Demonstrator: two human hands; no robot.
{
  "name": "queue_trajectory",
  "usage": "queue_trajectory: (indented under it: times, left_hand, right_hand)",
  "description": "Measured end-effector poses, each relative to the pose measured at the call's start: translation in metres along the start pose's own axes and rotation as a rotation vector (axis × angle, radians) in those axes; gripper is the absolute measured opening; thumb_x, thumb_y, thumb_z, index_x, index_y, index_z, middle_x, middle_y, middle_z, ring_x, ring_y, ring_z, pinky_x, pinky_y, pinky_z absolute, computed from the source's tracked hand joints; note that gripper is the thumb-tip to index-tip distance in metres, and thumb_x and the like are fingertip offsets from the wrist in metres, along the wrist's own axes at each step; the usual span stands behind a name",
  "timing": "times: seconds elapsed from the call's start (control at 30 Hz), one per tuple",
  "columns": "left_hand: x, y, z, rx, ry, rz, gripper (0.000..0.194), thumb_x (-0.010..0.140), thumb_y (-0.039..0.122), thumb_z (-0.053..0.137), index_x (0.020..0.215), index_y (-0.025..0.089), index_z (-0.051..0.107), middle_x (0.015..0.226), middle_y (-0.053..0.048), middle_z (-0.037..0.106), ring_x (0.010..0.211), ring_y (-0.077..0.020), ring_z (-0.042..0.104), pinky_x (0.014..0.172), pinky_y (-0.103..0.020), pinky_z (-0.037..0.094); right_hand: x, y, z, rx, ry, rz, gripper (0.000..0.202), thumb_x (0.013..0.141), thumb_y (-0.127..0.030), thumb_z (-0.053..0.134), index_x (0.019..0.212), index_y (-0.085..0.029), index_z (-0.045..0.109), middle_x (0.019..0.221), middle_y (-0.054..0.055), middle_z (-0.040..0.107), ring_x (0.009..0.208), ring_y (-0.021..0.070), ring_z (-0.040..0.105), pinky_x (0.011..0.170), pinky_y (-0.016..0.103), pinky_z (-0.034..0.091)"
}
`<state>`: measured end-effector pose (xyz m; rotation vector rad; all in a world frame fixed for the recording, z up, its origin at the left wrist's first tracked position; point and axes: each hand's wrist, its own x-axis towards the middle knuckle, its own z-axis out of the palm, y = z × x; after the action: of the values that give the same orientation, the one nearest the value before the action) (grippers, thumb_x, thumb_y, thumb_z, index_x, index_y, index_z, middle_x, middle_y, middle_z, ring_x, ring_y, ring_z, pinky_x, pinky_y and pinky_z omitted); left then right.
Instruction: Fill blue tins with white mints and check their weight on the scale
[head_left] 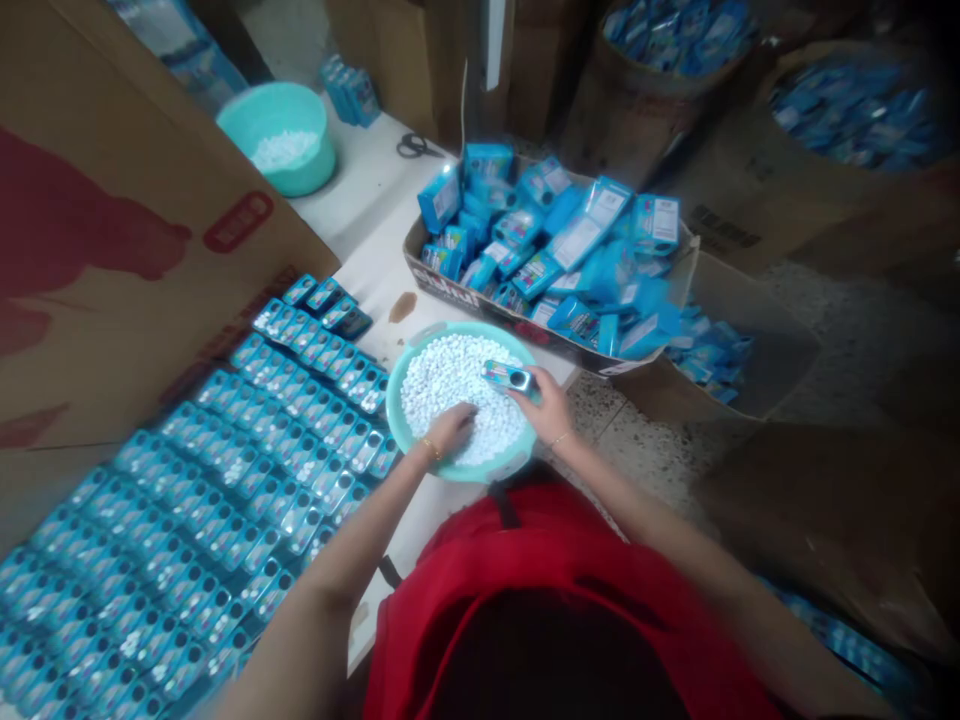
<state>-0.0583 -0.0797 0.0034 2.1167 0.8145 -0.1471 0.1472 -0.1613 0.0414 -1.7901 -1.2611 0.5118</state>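
Note:
A light-green basin (395, 410) full of small white pellets (457, 375) stands in front of me. My left hand (452, 428) reaches into the pellets at the near side, fingers curled down among them. The fingertips are partly buried, so whatever they grip is hidden. Over the right part of the basin, my right hand (546, 405) holds a small blue box (507, 376) between thumb and fingers. That box is tilted and shows a dark round hole at the end nearest the hand.
Rows of similar blue boxes (247, 440) cover the left of the white table (375, 260). Beyond the basin sits an open carton (517, 325) heaped with blue packs. A second green basin (315, 165), scissors (418, 147) and a big cardboard box (150, 230) stand farther off.

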Motion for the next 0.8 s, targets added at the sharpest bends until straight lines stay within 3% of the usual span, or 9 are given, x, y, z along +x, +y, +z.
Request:
queue_trajectory:
  times: [0.1, 0.2, 0.33, 0.43, 0.57, 0.67, 0.73, 0.8]
  left_hand:
    - [-0.019, -0.003, -0.020, -0.087, -0.003, 0.042, 0.030, 0.089, 0.028, 0.047, 0.116, 0.017, 0.054, 0.111, -0.008, 0.063, 0.098, -0.0181, 0.061, 0.090, -0.032, 0.049]
    - [-0.042, 0.004, -0.053, -0.131, 0.008, 0.087, 0.031, 0.090, 0.032, 0.046, 0.116, 0.016, 0.053, 0.110, -0.009, 0.062, 0.095, -0.0174, 0.060, 0.088, -0.031, 0.049]
    - [-0.062, 0.028, -0.099, -0.095, 0.071, 0.162, 0.028, 0.091, 0.031, 0.046, 0.114, 0.018, 0.054, 0.105, -0.008, 0.062, 0.093, -0.0168, 0.059, 0.086, -0.031, 0.048]
    - [-0.062, 0.053, -0.122, 0.120, 0.064, 0.149, 0.024, 0.092, 0.025, 0.043, 0.111, 0.018, 0.056, 0.101, -0.008, 0.062, 0.091, -0.0173, 0.058, 0.083, -0.030, 0.047]
    - [-0.053, 0.099, -0.131, 0.541, -0.045, 0.002, 0.024, 0.092, 0.017, 0.038, 0.102, 0.017, 0.059, 0.094, -0.009, 0.061, 0.088, -0.0214, 0.059, 0.074, -0.032, 0.047]
    - [-0.053, 0.132, -0.131, 0.722, -0.102, -0.065, 0.029, 0.093, 0.013, 0.032, 0.101, 0.015, 0.060, 0.092, -0.011, 0.060, 0.088, -0.0248, 0.058, 0.071, -0.034, 0.045]
    - [-0.055, 0.141, -0.133, 0.749, -0.108, -0.070, 0.030, 0.093, 0.013, 0.031, 0.101, 0.015, 0.060, 0.092, -0.011, 0.059, 0.089, -0.0256, 0.057, 0.071, -0.035, 0.044]
    - [-0.057, 0.132, -0.136, 0.731, -0.049, -0.073, 0.028, 0.093, 0.014, 0.032, 0.101, 0.016, 0.059, 0.091, -0.010, 0.058, 0.088, -0.0254, 0.056, 0.072, -0.035, 0.044]
  right_hand:
    - [0.002, 0.003, 0.000, 0.006, 0.018, 0.014, 0.042, 0.083, -0.044, 0.064, 0.116, -0.021, 0.054, 0.110, 0.010, 0.063, 0.104, 0.0257, 0.060, 0.090, 0.041, 0.049]
    - [0.002, 0.004, 0.001, -0.005, 0.013, -0.004, 0.040, 0.083, -0.043, 0.064, 0.116, -0.022, 0.054, 0.110, 0.010, 0.063, 0.104, 0.0259, 0.060, 0.090, 0.042, 0.049]
    - [-0.002, 0.005, 0.008, -0.048, -0.076, -0.089, 0.035, 0.085, -0.036, 0.061, 0.117, -0.021, 0.055, 0.113, 0.011, 0.062, 0.108, 0.0273, 0.059, 0.093, 0.044, 0.048]
    - [-0.006, 0.004, 0.015, -0.105, -0.156, -0.158, 0.036, 0.084, -0.024, 0.057, 0.120, -0.022, 0.055, 0.118, 0.012, 0.061, 0.113, 0.0288, 0.056, 0.096, 0.047, 0.047]
    - [-0.012, 0.001, 0.025, -0.128, -0.208, -0.203, 0.043, 0.080, -0.015, 0.054, 0.122, -0.022, 0.055, 0.118, 0.012, 0.061, 0.113, 0.0292, 0.055, 0.098, 0.048, 0.046]
    - [-0.015, 0.002, 0.030, -0.118, -0.206, -0.213, 0.041, 0.081, -0.016, 0.054, 0.122, -0.021, 0.055, 0.118, 0.012, 0.061, 0.113, 0.0289, 0.055, 0.097, 0.047, 0.048]
    - [-0.017, 0.004, 0.030, -0.114, -0.198, -0.209, 0.039, 0.082, -0.018, 0.054, 0.122, -0.021, 0.055, 0.118, 0.012, 0.061, 0.113, 0.0288, 0.055, 0.097, 0.048, 0.047]
    - [-0.018, 0.008, 0.029, -0.113, -0.192, -0.201, 0.039, 0.084, -0.020, 0.054, 0.122, -0.021, 0.054, 0.118, 0.013, 0.061, 0.113, 0.0289, 0.055, 0.098, 0.048, 0.047]
